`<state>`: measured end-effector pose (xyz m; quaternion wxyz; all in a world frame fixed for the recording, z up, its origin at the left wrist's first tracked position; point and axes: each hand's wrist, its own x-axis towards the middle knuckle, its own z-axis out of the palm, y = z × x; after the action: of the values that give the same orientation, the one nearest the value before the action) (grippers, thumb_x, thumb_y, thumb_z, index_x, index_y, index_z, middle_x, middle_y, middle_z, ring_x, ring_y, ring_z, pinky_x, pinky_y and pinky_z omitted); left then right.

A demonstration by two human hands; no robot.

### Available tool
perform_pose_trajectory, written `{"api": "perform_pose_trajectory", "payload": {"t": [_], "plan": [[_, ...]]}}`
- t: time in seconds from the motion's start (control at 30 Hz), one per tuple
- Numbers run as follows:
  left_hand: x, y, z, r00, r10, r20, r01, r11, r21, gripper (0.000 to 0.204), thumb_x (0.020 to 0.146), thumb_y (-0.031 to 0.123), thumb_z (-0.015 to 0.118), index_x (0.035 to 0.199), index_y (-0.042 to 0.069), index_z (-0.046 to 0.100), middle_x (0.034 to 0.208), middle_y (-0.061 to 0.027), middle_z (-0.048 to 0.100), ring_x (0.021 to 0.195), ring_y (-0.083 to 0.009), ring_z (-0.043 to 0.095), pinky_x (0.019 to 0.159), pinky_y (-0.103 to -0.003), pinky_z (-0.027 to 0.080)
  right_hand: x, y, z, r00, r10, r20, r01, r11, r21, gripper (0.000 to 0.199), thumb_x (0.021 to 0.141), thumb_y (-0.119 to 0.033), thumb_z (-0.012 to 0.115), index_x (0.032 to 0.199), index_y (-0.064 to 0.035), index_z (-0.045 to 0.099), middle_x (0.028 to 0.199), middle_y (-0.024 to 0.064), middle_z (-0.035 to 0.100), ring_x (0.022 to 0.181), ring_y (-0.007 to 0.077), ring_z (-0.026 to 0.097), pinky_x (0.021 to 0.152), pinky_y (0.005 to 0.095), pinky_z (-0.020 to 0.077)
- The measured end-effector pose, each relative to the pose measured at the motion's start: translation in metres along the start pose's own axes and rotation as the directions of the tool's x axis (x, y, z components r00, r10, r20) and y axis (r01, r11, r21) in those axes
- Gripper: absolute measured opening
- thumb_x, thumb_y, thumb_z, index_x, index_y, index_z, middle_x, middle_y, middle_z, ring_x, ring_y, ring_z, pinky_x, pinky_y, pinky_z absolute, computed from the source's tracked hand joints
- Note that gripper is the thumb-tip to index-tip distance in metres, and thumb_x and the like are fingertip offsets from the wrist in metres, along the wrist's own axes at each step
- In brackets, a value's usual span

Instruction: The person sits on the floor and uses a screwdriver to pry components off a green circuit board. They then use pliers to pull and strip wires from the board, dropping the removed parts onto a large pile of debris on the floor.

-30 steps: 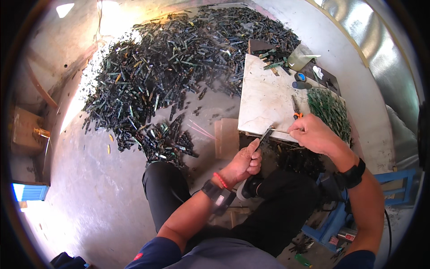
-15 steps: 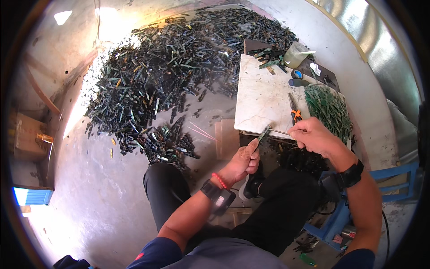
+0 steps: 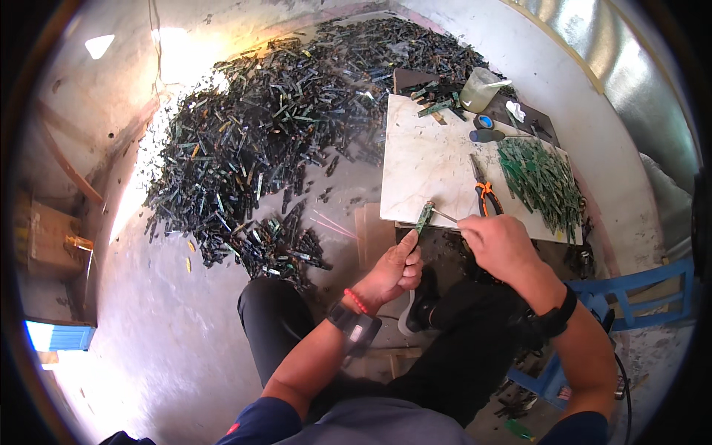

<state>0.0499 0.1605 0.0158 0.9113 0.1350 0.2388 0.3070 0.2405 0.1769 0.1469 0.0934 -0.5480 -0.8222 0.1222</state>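
Note:
My left hand (image 3: pixel 393 273) pinches the lower end of a narrow green circuit board strip (image 3: pixel 423 217), tilted upward at the near edge of a white board (image 3: pixel 415 156). My right hand (image 3: pixel 498 246) is closed around a thin tool with a metal shaft (image 3: pixel 445 215). The shaft points left to the upper part of the strip; its handle is hidden in my fist. Just beyond my right hand, orange-and-black pliers (image 3: pixel 483 191) lie on the board. A pile of green strips (image 3: pixel 545 185) covers the board's right side.
A large heap of dark strips (image 3: pixel 245 141) spreads across the floor at left and back. Behind the board's far edge are a cloudy plastic cup (image 3: pixel 479 90), a blue-centred roll (image 3: pixel 483 122) and a dark-handled screwdriver (image 3: pixel 487 136). A blue plastic chair (image 3: pixel 645 300) stands at right.
My right hand has turned slightly and shifted left and down with the tool. More of the strip's green face shows, and the tool's shaft slants more steeply. The whole view has shifted a little.

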Motion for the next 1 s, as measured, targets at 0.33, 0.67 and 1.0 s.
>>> {"api": "perform_pose_trajectory", "payload": {"t": [0.33,0.67,1.0], "plan": [[-0.006,0.001,-0.008,0.997,-0.061,0.045,0.065,0.992,-0.105,0.048,0.097,0.049,0.043,0.061,0.018,0.033,0.051,0.0076,0.022,0.041,-0.0065,0.017,0.04,-0.022,0.017,-0.011,0.018,-0.01,0.965,0.179,0.189,-0.241,0.889,0.389,0.022,0.086,-0.013,0.06,0.1,0.0031,0.066,0.065,0.004,0.06,0.061,0.0094,0.056,0.058,0.0256,0.0452],[-0.006,0.0,-0.011,0.995,-0.054,0.089,0.063,0.992,-0.105,0.049,0.098,0.048,0.041,0.06,0.018,0.033,0.05,0.0081,0.023,0.039,-0.0065,0.017,0.039,-0.022,0.016,0.002,0.053,0.012,0.925,0.314,-0.212,-0.211,0.891,0.401,0.031,0.084,-0.009,0.051,0.112,-0.0017,0.062,0.078,0.0182,0.062,0.062,0.0225,0.057,0.061,0.0315,0.0453],[-0.035,0.001,-0.008,0.999,-0.038,0.031,0.039,0.999,-0.025,0.05,0.098,0.05,0.038,0.06,0.016,0.035,0.049,0.0061,0.024,0.04,-0.007,0.019,0.039,-0.022,0.018,0.04,0.038,0.072,0.833,0.294,-0.468,-0.303,0.951,0.057,0.028,0.083,-0.011,0.058,0.111,-0.0056,0.058,0.093,0.0173,0.062,0.09,0.0355,0.059,0.077,0.045,0.0465]]}}
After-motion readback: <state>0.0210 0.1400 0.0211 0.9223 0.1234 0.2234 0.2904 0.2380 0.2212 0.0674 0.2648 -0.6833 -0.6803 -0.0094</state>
